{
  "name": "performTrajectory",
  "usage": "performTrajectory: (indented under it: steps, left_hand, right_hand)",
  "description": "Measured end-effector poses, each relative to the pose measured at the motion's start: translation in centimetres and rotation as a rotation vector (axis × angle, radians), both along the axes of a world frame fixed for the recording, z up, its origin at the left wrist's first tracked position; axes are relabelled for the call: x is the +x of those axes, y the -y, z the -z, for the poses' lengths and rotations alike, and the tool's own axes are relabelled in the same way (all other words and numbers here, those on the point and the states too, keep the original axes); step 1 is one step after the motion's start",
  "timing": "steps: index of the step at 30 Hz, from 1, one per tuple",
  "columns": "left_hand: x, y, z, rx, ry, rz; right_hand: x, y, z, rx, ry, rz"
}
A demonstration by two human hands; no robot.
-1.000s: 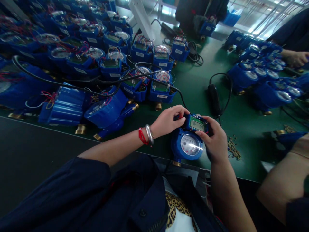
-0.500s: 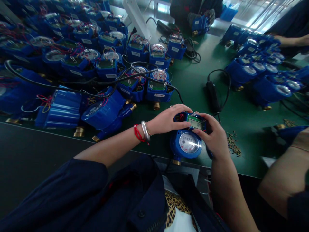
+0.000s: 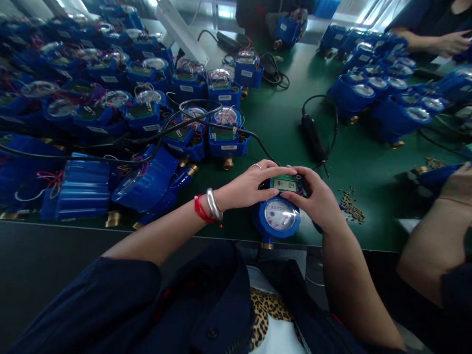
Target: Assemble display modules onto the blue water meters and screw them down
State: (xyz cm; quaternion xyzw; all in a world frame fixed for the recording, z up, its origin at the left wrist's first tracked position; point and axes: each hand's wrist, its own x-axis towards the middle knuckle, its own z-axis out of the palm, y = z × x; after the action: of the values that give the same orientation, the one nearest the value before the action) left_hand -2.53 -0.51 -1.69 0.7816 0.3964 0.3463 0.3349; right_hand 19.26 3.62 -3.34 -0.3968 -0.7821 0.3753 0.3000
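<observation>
A blue water meter (image 3: 280, 215) with a round dial and a brass fitting stands at the front edge of the green table. On its far side sits a green circuit board with a small LCD display (image 3: 285, 185) that shows characters. My left hand (image 3: 254, 184) grips the board from the left, thumb at the near edge and fingers over the far edge. From the right, my right hand (image 3: 317, 199) pinches the same board between thumb and fingers. The fingers hide the board's ends and part of the meter housing.
Many opened blue meters (image 3: 142, 113) with loose wires crowd the left, and a black cable (image 3: 201, 118) crosses them. An electric screwdriver-like black tool (image 3: 312, 135) lies beyond my hands. Small screws (image 3: 352, 206) are scattered on the right. Co-workers' hands (image 3: 452, 44) and more meters (image 3: 376, 93) are at the right.
The whole view has shifted, so the surroundings appear further left. Both hands stay on the board, and the display now faces me more clearly.
</observation>
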Motion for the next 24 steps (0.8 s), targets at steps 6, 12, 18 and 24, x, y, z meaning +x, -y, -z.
performTrajectory:
  steps: [6, 12, 18, 24]
  left_hand:
    - [0.4, 0.2, -0.8, 0.040, -0.197, -0.001]
    - [0.8, 0.3, -1.2, 0.117, -0.263, 0.001]
    - [0.9, 0.3, -0.8, 0.116, -0.303, -0.011]
    - [0.9, 0.2, -0.7, 0.078, -0.341, -0.010]
  right_hand:
    - [1.0, -0.5, -0.4, -0.198, -0.171, -0.059]
    - [1.2, -0.9, 0.5, -0.229, -0.285, -0.077]
    - [1.0, -0.7, 1.6, -0.224, -0.437, -0.077]
    - [1.6, 1.4, 1.4, -0.107, -0.491, 0.165]
